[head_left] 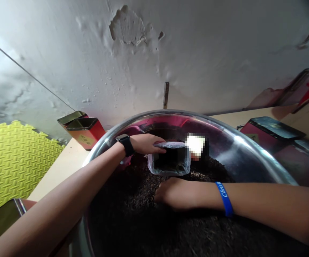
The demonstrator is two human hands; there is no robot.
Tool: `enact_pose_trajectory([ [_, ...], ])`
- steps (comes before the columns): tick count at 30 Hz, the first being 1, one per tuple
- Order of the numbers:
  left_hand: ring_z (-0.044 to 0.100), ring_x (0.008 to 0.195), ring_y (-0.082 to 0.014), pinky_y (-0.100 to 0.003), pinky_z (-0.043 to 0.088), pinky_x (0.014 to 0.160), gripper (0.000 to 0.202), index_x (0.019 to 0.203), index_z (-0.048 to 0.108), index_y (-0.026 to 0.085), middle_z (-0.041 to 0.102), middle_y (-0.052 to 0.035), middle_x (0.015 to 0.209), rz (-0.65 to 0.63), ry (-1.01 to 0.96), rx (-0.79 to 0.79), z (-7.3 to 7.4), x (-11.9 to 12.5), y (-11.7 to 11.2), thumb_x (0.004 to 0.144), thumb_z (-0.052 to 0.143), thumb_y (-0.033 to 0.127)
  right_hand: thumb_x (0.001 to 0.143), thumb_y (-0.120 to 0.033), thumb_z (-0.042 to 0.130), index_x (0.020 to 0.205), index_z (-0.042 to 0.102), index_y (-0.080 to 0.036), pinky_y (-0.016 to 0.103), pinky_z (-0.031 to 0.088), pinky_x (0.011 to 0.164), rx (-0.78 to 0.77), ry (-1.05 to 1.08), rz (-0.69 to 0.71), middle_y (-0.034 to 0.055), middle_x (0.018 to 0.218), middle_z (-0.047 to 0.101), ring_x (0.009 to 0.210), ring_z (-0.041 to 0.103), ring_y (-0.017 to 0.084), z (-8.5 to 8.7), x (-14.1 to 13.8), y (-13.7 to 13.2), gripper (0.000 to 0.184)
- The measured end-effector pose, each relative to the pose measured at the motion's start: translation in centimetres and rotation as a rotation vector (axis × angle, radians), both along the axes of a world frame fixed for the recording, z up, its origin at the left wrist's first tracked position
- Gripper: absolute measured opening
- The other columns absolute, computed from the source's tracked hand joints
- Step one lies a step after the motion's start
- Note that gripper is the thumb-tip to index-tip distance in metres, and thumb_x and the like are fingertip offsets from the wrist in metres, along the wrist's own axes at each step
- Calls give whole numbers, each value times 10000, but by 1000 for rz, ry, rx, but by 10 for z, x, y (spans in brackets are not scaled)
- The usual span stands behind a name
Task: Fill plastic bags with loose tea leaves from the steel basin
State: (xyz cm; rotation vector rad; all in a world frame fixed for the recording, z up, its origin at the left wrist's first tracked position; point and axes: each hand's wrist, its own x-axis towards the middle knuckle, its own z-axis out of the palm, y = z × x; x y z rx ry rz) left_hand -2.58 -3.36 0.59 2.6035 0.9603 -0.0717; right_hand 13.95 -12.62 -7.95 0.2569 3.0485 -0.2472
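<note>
A large metal basin (186, 113) holds dark, dry loose leaves that look like tea leaves (140, 200). Inside it stands an open square tin lined with a clear plastic bag (170, 172), its dark mouth facing me. My left hand (147, 143), wearing a black watch, is closed on the tin's left rim and the bag's edge. Just below the tin, my right hand (177, 194) reaches into the leaves with its fingers curled down. The fingertips are hidden, so how much they hold does not show. A blue wristband circles that wrist.
Red-and-gold square tins (86, 134) stand left of the basin on a pale tabletop (55, 171). Another red tin (266, 132) stands at the right. Yellow foam matting (17, 164) lies far left. Behind rises a peeling wall (197, 53). A pixelated bright patch covers something right of the lined tin.
</note>
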Motion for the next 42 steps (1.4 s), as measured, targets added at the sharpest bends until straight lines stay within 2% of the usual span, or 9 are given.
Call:
enact_pose_trajectory([
  [15, 528, 898, -161, -258, 368, 782, 480, 1187, 481, 255, 581, -22, 1099, 14, 8, 8, 0, 2, -1, 792, 432, 524, 756, -130, 437, 880, 570, -148, 283, 393, 646, -39, -38, -26, 55, 843, 604, 741, 535, 166, -9, -3, 2, 182],
  [18, 529, 896, -160, -254, 368, 777, 483, 1186, 482, 255, 575, -19, 1110, 5, 4, 15, 0, 1, -1, 791, 430, 528, 782, -261, 466, 942, 570, -140, 308, 399, 709, -47, -22, -73, 72, 908, 587, 804, 523, 188, -7, -5, 1, 225],
  [23, 530, 904, -162, -249, 368, 777, 487, 1184, 483, 255, 573, -22, 1119, 5, -2, 15, 0, 1, -1, 789, 426, 533, 732, -522, 494, 1135, 510, -116, 379, 377, 800, -103, -78, -140, 141, 1098, 518, 948, 482, 253, 1, -8, 0, 572],
  [26, 528, 914, -162, -251, 367, 787, 485, 1175, 489, 257, 570, -22, 1126, 5, -4, 17, 1, 1, -2, 785, 431, 539, 714, -573, 477, 1090, 539, -114, 368, 387, 769, -172, -149, -132, 135, 1057, 538, 915, 496, 249, 8, -9, 1, 596],
  [31, 525, 921, -162, -260, 367, 798, 497, 1185, 479, 259, 571, -23, 1121, 6, -3, 8, 2, 2, -2, 787, 421, 552, 690, -591, 477, 1012, 575, -105, 328, 389, 644, -174, -204, -75, 127, 958, 567, 801, 525, 227, 15, -8, 2, 591],
  [38, 534, 900, -157, -259, 366, 800, 484, 1185, 479, 259, 582, -27, 1098, 9, -6, 6, 0, 2, -1, 795, 422, 540, 746, -511, 471, 1027, 579, -144, 268, 317, 496, -206, -377, -140, 86, 843, 619, 673, 543, 177, 18, -7, -4, 475],
  [42, 535, 903, -159, -262, 365, 805, 485, 1186, 478, 257, 586, -29, 1090, 14, -5, 11, 0, 2, -1, 798, 416, 541, 771, -453, 476, 1041, 576, -144, 264, 275, 462, -164, -386, -115, 87, 838, 635, 649, 539, 169, 18, -8, -6, 422],
])
